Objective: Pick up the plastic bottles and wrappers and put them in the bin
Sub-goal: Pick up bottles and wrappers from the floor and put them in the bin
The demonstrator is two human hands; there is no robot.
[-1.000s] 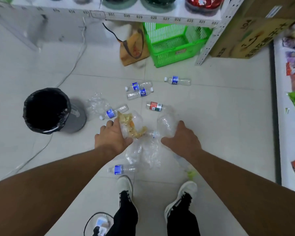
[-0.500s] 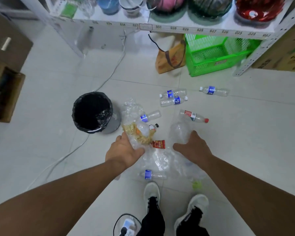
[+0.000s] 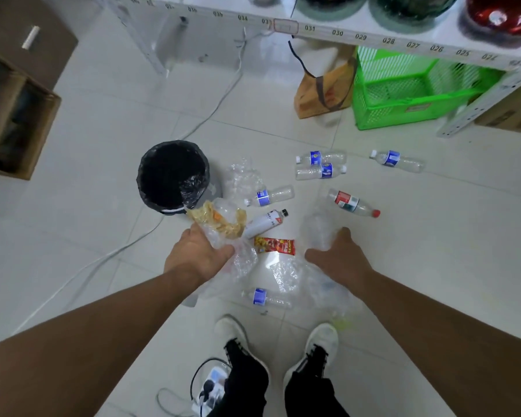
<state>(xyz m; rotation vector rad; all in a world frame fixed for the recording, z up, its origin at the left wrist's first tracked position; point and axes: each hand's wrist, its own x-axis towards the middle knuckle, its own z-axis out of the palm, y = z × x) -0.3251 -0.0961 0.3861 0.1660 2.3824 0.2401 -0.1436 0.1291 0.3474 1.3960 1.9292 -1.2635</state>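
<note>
Two hands reach over the floor: the left hand [image 3: 197, 256] grips a yellow-and-clear wrapper bundle [image 3: 220, 219] just beside the bin [image 3: 173, 175]. The right hand [image 3: 339, 256] clutches crumpled clear plastic [image 3: 319, 233]; bottles [image 3: 319, 164] lie scattered beyond.

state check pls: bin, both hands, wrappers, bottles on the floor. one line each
bin: upright, open, black liner.
left hand: grip on clear and yellow wrappers, lifted.
right hand: grip on crumpled clear plastic.
red wrapper: flat on floor.
red-cap bottle: lying, capped.
blue-label bottles: lying on floor.
</note>
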